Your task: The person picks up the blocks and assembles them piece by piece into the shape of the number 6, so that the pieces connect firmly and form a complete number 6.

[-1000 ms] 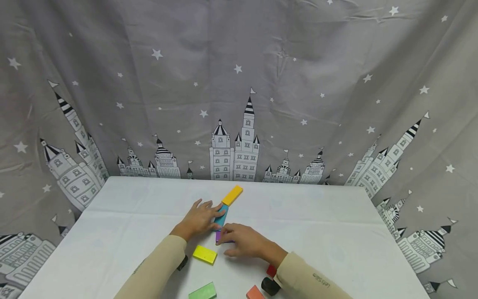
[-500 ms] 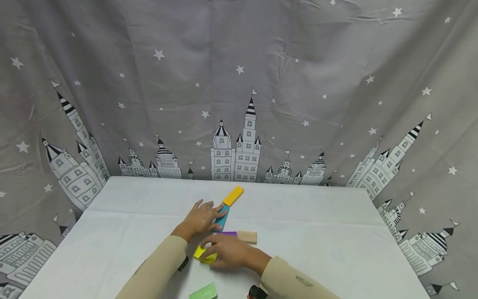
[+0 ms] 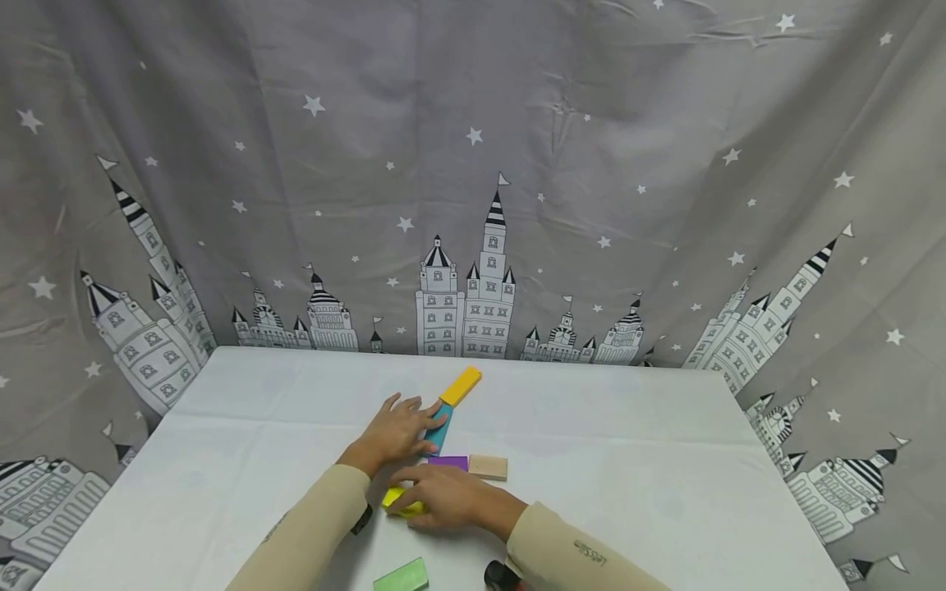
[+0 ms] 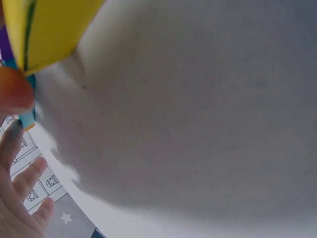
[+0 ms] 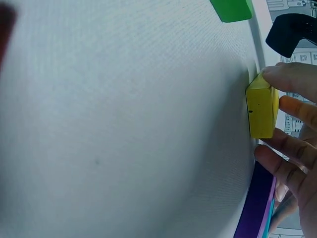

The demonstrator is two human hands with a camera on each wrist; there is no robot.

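Note:
My left hand (image 3: 395, 431) rests by a blue block (image 3: 441, 435), its fingertips touching it and the fingers spread. My right hand (image 3: 447, 495) pinches a yellow block (image 5: 261, 110) between thumb and fingers; in the head view the hand covers much of it. The yellow block lies low at the cloth, just in front of a purple block (image 3: 448, 462). An orange-yellow block (image 3: 461, 386) meets the far end of the blue one. A plain wooden block (image 3: 489, 467) adjoins the purple block's right end.
A light green block (image 3: 401, 576) lies near the front of the white table (image 3: 628, 451). A black wrist device (image 3: 502, 574) sits beside the right sleeve, with a sliver of red behind it. A grey curtain (image 3: 473, 98) with printed castles hangs behind the table.
My right hand has left the purple block, moved left and nearer, and taken hold of the yellow block. The wooden block has come into sight. My left hand has stayed put.

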